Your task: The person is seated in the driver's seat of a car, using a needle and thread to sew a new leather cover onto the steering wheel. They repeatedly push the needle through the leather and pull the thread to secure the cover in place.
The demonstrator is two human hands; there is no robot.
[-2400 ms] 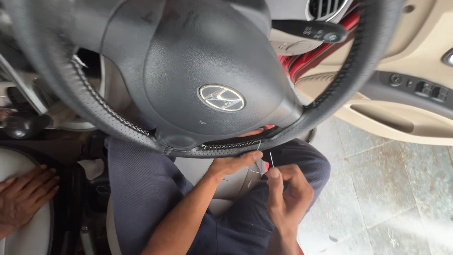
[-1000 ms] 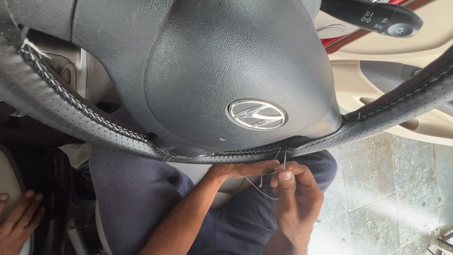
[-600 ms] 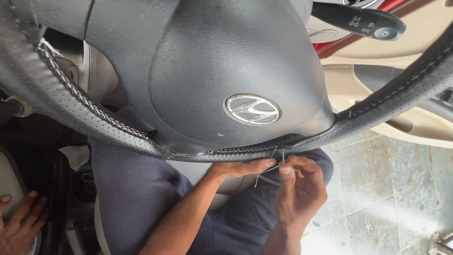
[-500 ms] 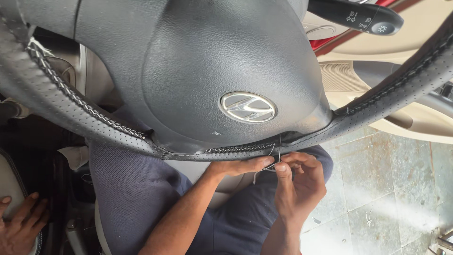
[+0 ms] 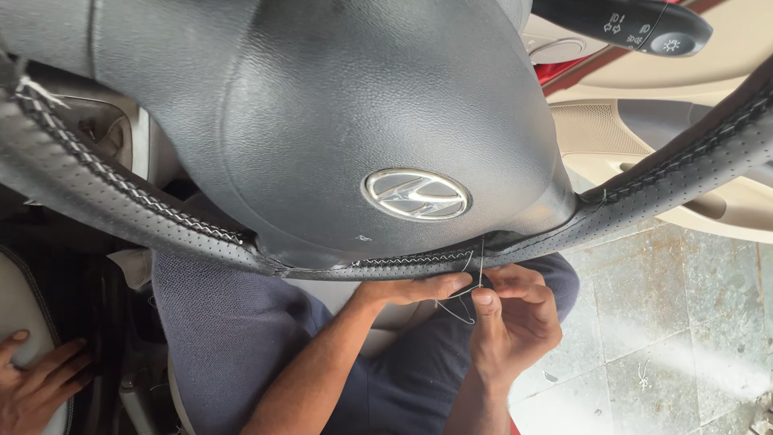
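Note:
A black steering wheel (image 5: 338, 121) fills the top of the view. A perforated black cover (image 5: 121, 197) with white stitching is wrapped on its rim. At the bottom of the rim, my left hand (image 5: 411, 288) grips the cover from below, fingers lying along the seam (image 5: 403, 259). My right hand (image 5: 515, 322) is just right of it, thumb and forefinger pinched on a white thread (image 5: 481, 270) that runs up to the seam. A small loop of the thread hangs between the hands. I cannot make out a needle.
My lap in dark blue trousers (image 5: 233, 338) is under the wheel. Another person's hand (image 5: 36, 383) rests on the pale seat at lower left. A control stalk (image 5: 636, 24) sticks out at upper right; beige door panel (image 5: 668, 121) and tiled ground (image 5: 668, 354) lie to the right.
The view has closed in on the wheel's lower rim. My right hand has risen closer to the seam, and the hanging thread loop is shorter. My left hand stays on the rim.

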